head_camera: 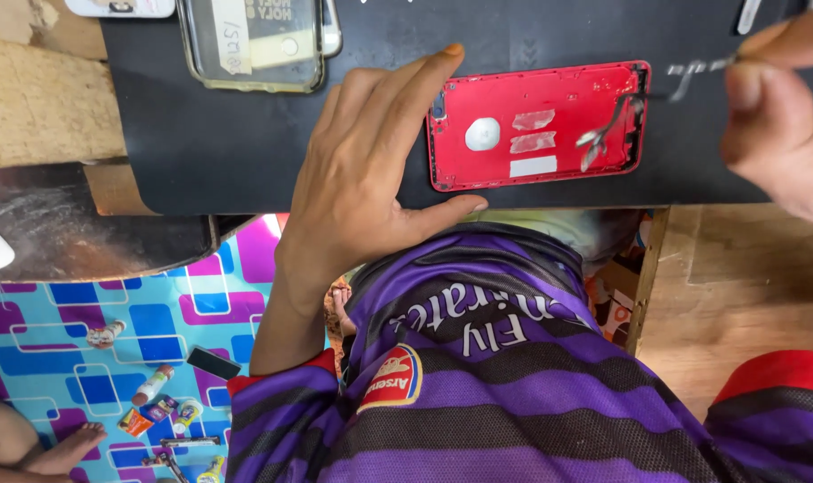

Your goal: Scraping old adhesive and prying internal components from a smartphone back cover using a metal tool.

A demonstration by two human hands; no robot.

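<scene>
Glossy red, seemingly metal phone shell [536, 125] on a matt black mat [227, 143]; rough wooden bench [39, 107].

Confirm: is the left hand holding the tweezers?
No, the left hand lies flat on the black mat beside the red phone shell; the right hand pinches the tweezers.

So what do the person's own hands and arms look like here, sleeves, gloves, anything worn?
Both hands are bare: no gloves, rings or watch show. The left hand has a bare forearm running to a short sleeve of purple with dark stripes and a red cuff. The right hand is cut off at the frame edge; its sleeve at lower right shows the same stripes and red cuff.
</scene>
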